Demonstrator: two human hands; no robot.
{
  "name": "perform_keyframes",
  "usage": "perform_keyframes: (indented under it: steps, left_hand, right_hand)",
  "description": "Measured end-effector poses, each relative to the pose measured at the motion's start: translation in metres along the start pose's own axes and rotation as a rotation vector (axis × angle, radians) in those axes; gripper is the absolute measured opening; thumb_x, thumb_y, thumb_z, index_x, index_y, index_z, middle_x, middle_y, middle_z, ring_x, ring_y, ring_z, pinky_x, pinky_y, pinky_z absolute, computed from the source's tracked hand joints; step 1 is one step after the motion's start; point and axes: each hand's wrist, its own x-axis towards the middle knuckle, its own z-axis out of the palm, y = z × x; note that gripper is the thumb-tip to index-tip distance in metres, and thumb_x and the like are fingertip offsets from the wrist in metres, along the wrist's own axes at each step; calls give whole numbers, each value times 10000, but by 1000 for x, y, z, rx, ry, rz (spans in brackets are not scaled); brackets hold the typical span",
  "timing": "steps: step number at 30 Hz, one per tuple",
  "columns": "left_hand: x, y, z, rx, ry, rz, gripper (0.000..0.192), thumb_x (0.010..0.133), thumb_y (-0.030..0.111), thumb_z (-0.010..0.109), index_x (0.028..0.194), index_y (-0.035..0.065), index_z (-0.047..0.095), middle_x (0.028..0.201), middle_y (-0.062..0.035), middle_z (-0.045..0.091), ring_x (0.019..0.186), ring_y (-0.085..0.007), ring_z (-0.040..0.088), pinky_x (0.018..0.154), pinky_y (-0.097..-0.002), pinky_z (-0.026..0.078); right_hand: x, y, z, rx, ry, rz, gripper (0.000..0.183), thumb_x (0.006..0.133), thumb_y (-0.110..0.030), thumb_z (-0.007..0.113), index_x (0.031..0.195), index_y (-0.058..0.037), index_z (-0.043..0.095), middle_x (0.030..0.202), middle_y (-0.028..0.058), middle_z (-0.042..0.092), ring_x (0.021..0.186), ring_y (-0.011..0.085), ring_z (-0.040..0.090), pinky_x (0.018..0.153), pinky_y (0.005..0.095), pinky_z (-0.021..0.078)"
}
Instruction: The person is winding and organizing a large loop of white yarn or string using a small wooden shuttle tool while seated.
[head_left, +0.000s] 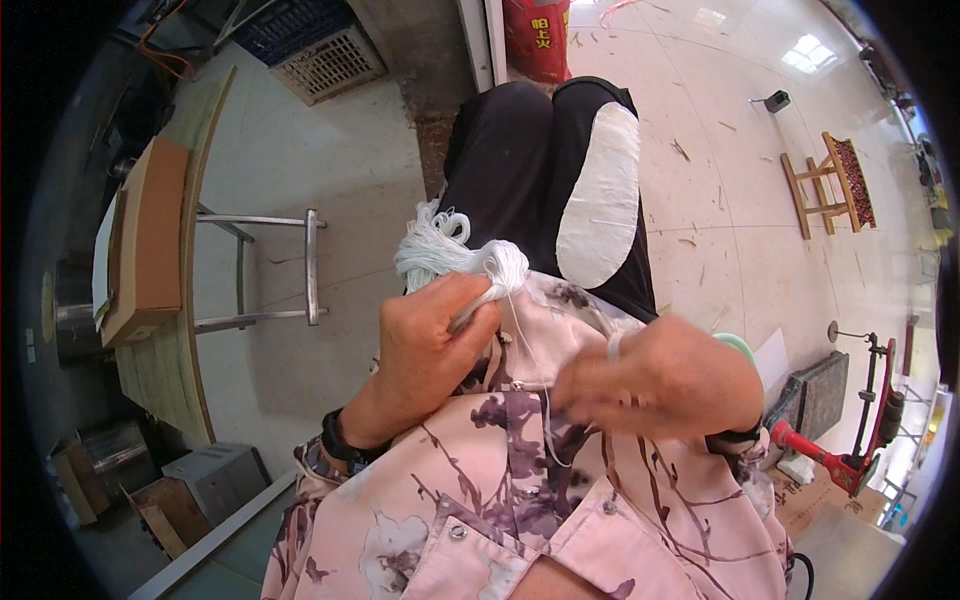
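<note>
My left hand (435, 330) is closed around a skein of white thread (442, 251), whose looped strands spill over my lap. A single loose thread (525, 334) runs down from the skein, past the fingertips of my right hand, and curls over the floral shirt. My right hand (660, 379) is blurred, its fingers bent in front of my belly. Whether they pinch the thread cannot be told. On my thigh, over the black trousers (502, 150), lies a white cloth shoe sole (600, 195) with a thin needle-like line across its lower part.
At left, a wooden tabletop (176, 382) on metal legs bears a cardboard box (146, 240). Plastic crates (330, 64) and a red bag (538, 41) stand ahead. To the right are a small wooden folding stool (832, 184) and a red hand-cranked machine (840, 465). Scraps litter the tiled floor.
</note>
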Motion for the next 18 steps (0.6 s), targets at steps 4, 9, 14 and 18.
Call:
perform_keyframes:
  steps: [4, 9, 14, 18]
  left_hand:
    - [-2, -1, -4, 63, -36, 40, 143, 701, 7, 613, 841, -6, 592, 697, -136, 576, 549, -244, 570, 482, -289, 431]
    - [0, -2, 1, 4, -26, 89, 139, 706, 10, 614, 843, -1, 593, 693, -122, 573, 541, -240, 561, 478, -287, 428]
    - [1, -1, 2, -60, -43, 93, 128, 717, 16, 609, 842, -3, 592, 697, -119, 577, 542, -240, 562, 477, -284, 431]
    - [0, -1, -1, -34, -52, 74, 98, 720, 26, 605, 812, -2, 584, 668, -114, 566, 529, -237, 558, 466, -292, 427]
  right_hand:
    - [6, 9, 0, -556, 533, 261, 92, 776, -136, 587, 816, -53, 583, 709, 103, 563, 578, 275, 551, 510, 321, 423]
    - [34, 16, 7, -103, 742, 114, 89, 756, -29, 621, 826, -7, 571, 707, 64, 544, 561, 132, 516, 521, 231, 402]
    - [45, 22, 11, 58, 737, 173, 89, 770, -24, 616, 838, 4, 566, 695, 38, 522, 592, 65, 482, 540, 198, 398]
    - [46, 25, 14, -1, 728, 127, 94, 766, -10, 611, 843, 10, 561, 706, 57, 543, 592, 86, 504, 556, 203, 414]
